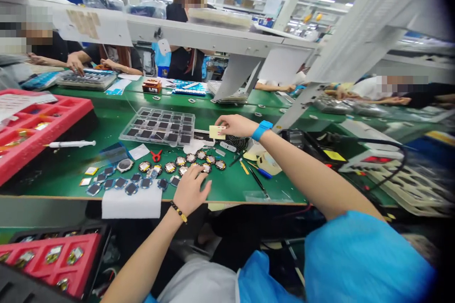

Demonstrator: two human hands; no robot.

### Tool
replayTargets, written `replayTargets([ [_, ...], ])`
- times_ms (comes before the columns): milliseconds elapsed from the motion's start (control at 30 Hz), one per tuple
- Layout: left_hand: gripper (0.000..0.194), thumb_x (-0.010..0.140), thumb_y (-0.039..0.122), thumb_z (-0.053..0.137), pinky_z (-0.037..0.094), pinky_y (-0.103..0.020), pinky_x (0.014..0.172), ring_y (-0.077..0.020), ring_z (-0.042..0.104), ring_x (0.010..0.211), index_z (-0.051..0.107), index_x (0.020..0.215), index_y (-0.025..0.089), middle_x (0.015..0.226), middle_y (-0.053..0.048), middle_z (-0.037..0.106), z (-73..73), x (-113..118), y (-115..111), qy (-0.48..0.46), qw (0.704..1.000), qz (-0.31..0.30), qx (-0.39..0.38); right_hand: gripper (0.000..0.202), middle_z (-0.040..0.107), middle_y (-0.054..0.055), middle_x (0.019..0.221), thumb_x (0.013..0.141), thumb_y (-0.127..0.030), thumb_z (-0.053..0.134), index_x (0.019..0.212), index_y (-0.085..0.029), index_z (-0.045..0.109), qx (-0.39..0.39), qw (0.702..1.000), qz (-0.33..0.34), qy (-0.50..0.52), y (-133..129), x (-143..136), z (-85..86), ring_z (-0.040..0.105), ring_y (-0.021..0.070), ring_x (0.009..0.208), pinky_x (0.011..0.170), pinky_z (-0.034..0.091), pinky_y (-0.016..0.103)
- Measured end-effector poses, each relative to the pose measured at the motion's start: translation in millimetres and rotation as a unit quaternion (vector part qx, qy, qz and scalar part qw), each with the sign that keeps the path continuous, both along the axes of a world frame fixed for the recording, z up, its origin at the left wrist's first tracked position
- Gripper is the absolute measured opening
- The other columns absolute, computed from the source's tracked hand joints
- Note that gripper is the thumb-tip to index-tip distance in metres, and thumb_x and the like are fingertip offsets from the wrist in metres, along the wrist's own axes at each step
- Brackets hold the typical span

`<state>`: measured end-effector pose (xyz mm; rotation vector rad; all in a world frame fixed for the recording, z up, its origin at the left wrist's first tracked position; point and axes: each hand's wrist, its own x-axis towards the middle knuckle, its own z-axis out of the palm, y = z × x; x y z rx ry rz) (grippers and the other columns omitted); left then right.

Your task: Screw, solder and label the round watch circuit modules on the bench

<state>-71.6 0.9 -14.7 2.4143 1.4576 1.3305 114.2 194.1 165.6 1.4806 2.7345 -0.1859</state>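
Fingers pinching flat yellow pad [217, 132], right hand [232, 126], round metallic modules [191, 158] below.

From my remote seat I see a green tabletop [117, 97] with a brown front edge. Toward its left edge lies a red tray [76, 106]; near the front edge, a plain white cloth [131, 201]. The small clip [156, 155] is red. The left wrist wears a black bracelet with gold [178, 211]; the right, a bright blue band [262, 130], matching the plain blue sleeve [359, 260].
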Motion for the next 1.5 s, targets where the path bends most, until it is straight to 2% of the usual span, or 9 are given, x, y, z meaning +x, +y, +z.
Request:
replayTargets([
  [133,0.015,0.102,0.024,0.061,0.057,-0.054,0.110,-0.0291,0.065,0.124,0.070,0.113,0.020,0.124,-0.012,0.071,2.3,-1.9,-1.4,-0.002,1.000,-0.010,-0.006,0.027,0.082,0.004,0.099,0.095,-0.027,0.067,0.120,-0.018,0.071,-0.114,0.982,0.036,0.145,-47.6,28.5,-13.7,0.074,0.0180,0.088,0.076,0.051,0.026],
  [267,0.017,0.102,0.024,0.061,0.058,-0.051,0.110,-0.0284,0.065,0.123,0.069,0.117,0.021,0.126,-0.011,0.072,3.5,-4.0,-4.2,0.006,1.000,-0.028,0.000,0.021,0.080,0.003,0.088,0.098,-0.034,0.065,0.106,-0.017,0.074,-0.214,0.953,0.031,0.214,-100.0,52.7,-62.2,0.072,0.0171,0.078,0.067,0.051,0.025],
  [433,0.032,0.101,0.028,0.063,0.055,-0.052,0.113,-0.0291,0.065,0.129,0.067,0.133,0.025,0.136,-0.009,0.071,6.3,-6.9,-8.3,0.074,0.994,-0.084,0.008,0.013,0.076,0.005,0.100,0.100,-0.028,0.067,0.099,-0.019,0.076,-0.043,0.970,-0.046,0.236,-151.3,55.3,-137.8,0.068,0.0170,0.085,0.078,0.051,0.028],
  [533,0.045,0.101,0.037,0.065,0.053,-0.053,0.116,-0.0317,0.057,0.142,0.062,0.144,0.025,0.150,-0.009,0.065,10.0,-7.8,-8.4,0.149,0.979,-0.142,0.001,0.018,0.074,0.007,0.115,0.104,-0.032,0.064,0.114,-0.022,0.074,0.042,0.958,-0.062,0.278,-165.0,54.2,-157.4,0.069,0.0197,0.107,0.093,0.053,0.031],
  [867,0.053,0.099,0.051,0.067,0.052,-0.053,0.115,-0.0323,0.060,0.138,0.065,0.144,0.023,0.147,-0.011,0.068,13.4,-4.7,-9.3,0.226,0.957,-0.172,-0.052,0.026,0.079,0.008,0.115,0.108,-0.034,0.054,0.115,-0.021,0.076,0.203,0.946,-0.182,0.177,-145.8,130.9,-133.3,0.071,0.0257,0.110,0.088,0.055,0.037],
  [1067,0.054,0.099,0.049,0.066,0.055,-0.049,0.111,-0.0313,0.062,0.135,0.062,0.147,0.024,0.147,-0.010,0.067,11.5,-4.2,-13.6,0.216,0.961,-0.164,-0.045,0.029,0.076,0.011,0.117,0.109,-0.030,0.050,0.121,-0.019,0.074,0.192,0.970,-0.071,0.133,-139.0,132.4,-137.7,0.068,0.0260,0.110,0.092,0.054,0.038],
  [1233,0.052,0.100,0.047,0.065,0.055,-0.048,0.109,-0.0309,0.064,0.132,0.061,0.147,0.025,0.146,-0.009,0.068,10.1,-5.1,-13.8,0.224,0.962,-0.153,-0.025,0.032,0.075,0.012,0.119,0.109,-0.029,0.050,0.126,-0.017,0.073,0.182,0.979,0.007,0.088,-117.7,120.9,-119.7,0.066,0.0274,0.113,0.098,0.052,0.042],
  [1333,0.053,0.100,0.047,0.066,0.055,-0.048,0.108,-0.0313,0.064,0.132,0.060,0.148,0.024,0.147,-0.008,0.068,8.4,-4.9,-16.5,0.232,0.962,-0.143,-0.008,0.033,0.076,0.011,0.119,0.110,-0.034,0.048,0.126,-0.019,0.073,0.208,0.969,-0.057,0.123,-112.5,128.3,-101.7,0.068,0.0258,0.112,0.093,0.052,0.038],
  [1500,0.059,0.099,0.047,0.066,0.053,-0.048,0.109,-0.0320,0.062,0.136,0.056,0.152,0.025,0.151,-0.008,0.065,4.9,-3.2,-23.7,0.240,0.962,-0.129,-0.003,0.033,0.079,0.010,0.110,0.107,-0.033,0.051,0.131,-0.018,0.068,0.275,0.903,-0.288,0.158,-104.2,176.2,-75.0,0.070,0.0259,0.105,0.082,0.049,0.034],
])
